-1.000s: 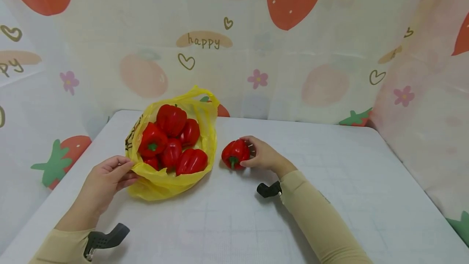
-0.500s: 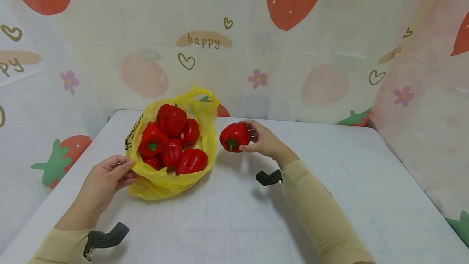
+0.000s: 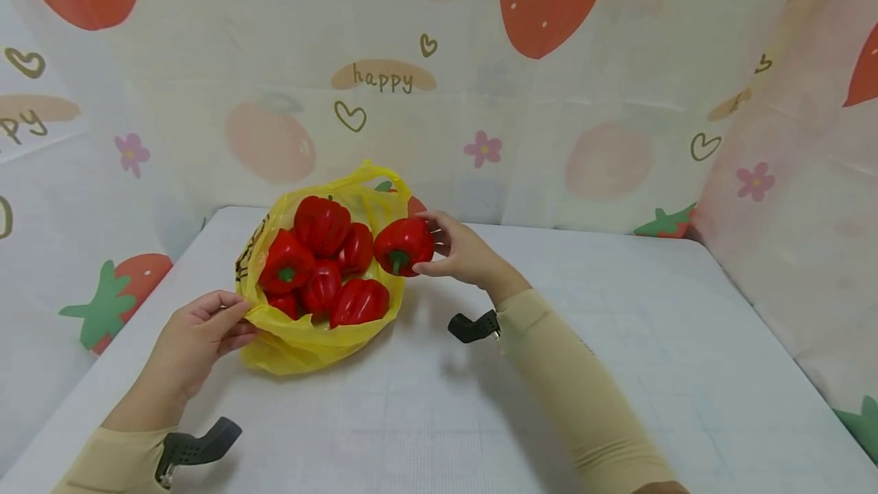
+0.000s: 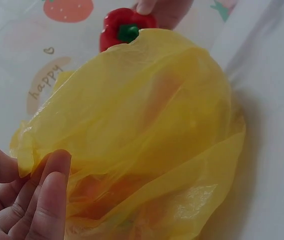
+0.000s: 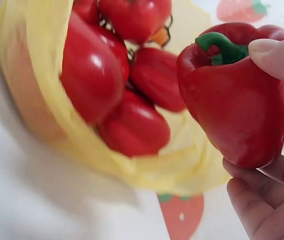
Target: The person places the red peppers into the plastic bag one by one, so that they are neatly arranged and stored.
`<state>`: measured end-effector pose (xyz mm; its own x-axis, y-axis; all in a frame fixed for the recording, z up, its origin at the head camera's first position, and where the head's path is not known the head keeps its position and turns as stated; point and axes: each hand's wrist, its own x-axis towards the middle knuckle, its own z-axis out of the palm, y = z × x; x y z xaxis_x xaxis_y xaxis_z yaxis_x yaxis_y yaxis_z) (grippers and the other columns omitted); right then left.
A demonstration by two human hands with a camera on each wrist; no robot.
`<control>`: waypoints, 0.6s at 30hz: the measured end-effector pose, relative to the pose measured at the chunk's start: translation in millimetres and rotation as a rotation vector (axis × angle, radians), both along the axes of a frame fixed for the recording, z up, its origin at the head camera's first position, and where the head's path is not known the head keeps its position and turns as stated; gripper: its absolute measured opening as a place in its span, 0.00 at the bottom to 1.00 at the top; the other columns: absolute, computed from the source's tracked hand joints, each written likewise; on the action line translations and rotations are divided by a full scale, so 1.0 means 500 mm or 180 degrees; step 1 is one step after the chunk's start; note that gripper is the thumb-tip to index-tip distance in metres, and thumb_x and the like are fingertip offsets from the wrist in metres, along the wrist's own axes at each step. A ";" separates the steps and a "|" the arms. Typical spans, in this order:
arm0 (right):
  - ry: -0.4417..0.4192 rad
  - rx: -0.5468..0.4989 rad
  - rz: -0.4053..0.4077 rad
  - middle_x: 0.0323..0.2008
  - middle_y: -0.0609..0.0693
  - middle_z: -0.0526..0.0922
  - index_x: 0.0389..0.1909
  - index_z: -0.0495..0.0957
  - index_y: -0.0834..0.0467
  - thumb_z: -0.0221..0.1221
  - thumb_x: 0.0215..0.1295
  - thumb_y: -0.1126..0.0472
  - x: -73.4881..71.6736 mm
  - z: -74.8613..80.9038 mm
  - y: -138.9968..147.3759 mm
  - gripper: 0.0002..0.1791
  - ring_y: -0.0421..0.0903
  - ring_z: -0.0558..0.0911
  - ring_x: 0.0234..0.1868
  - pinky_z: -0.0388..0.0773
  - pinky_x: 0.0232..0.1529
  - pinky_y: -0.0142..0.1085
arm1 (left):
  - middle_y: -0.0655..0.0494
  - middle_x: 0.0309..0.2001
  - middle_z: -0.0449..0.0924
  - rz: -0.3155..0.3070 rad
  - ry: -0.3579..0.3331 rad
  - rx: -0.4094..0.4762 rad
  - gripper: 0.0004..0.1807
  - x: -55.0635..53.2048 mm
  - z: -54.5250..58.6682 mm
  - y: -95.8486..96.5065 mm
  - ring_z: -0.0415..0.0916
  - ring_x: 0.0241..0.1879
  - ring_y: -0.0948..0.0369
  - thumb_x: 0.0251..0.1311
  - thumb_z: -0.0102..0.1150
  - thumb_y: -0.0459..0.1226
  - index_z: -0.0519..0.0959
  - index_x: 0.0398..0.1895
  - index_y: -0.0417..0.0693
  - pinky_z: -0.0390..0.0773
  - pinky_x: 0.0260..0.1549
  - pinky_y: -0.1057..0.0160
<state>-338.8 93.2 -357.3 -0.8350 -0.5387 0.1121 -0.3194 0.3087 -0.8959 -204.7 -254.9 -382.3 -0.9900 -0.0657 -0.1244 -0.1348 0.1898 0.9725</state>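
Note:
A yellow plastic bag (image 3: 295, 345) lies open on the table with several red bell peppers (image 3: 321, 226) inside. At its near left rim my left hand (image 3: 206, 334) pinches the plastic between thumb and fingers. My right hand (image 3: 466, 254) grips one more red bell pepper (image 3: 405, 244), its green stem facing me, held up at the bag's right edge. In the right wrist view the thumb sits by the stem of this pepper (image 5: 242, 105) and the fingers support its far end. The left wrist view shows the bag's outside (image 4: 147, 115), which hides most of its contents.
The white table (image 3: 617, 372) stretches to the right and in front of the bag. Behind it hangs a cloth (image 3: 535, 113) printed with strawberries, hearts and flowers, which also covers both sides. A dark camera mount is on each wrist.
My right hand has lifted the bell pepper off the table and carried it left to the bag's right edge. The left hand and the bag have stayed in place.

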 end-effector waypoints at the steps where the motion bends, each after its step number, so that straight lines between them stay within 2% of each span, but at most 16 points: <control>1: 0.0001 0.0005 0.0041 0.55 0.48 0.70 0.62 0.61 0.52 0.70 0.45 0.62 0.007 0.007 -0.008 0.41 0.46 0.71 0.54 0.71 0.56 0.39 | 0.65 0.33 0.79 0.0004 -0.0003 -0.0006 0.17 0.000 0.000 0.001 0.80 0.34 0.64 0.61 0.51 0.50 0.73 0.43 0.48 0.78 0.36 0.71; 6: 0.0013 -0.0008 0.0291 0.55 0.51 0.70 0.62 0.59 0.58 0.67 0.48 0.64 0.046 0.045 -0.054 0.40 0.47 0.71 0.55 0.70 0.57 0.37 | 0.65 0.33 0.78 0.0014 -0.0020 -0.0041 0.18 -0.001 -0.002 0.000 0.79 0.34 0.64 0.61 0.50 0.50 0.72 0.44 0.47 0.78 0.36 0.71; 13: 0.0204 -0.0078 0.0498 0.51 0.45 0.71 0.61 0.61 0.56 0.68 0.48 0.61 0.017 -0.001 -0.102 0.39 0.41 0.72 0.51 0.71 0.54 0.30 | 0.65 0.33 0.78 0.0009 -0.0012 -0.0050 0.17 -0.001 -0.002 -0.002 0.79 0.34 0.63 0.61 0.50 0.51 0.73 0.43 0.48 0.78 0.37 0.71; 18: 0.0190 -0.0042 0.0507 0.51 0.44 0.71 0.62 0.61 0.55 0.69 0.47 0.60 0.021 -0.005 -0.124 0.40 0.41 0.71 0.52 0.71 0.54 0.31 | 0.64 0.33 0.79 -0.0008 0.0016 -0.0052 0.17 -0.002 -0.002 -0.004 0.80 0.34 0.63 0.62 0.50 0.51 0.73 0.43 0.48 0.78 0.37 0.70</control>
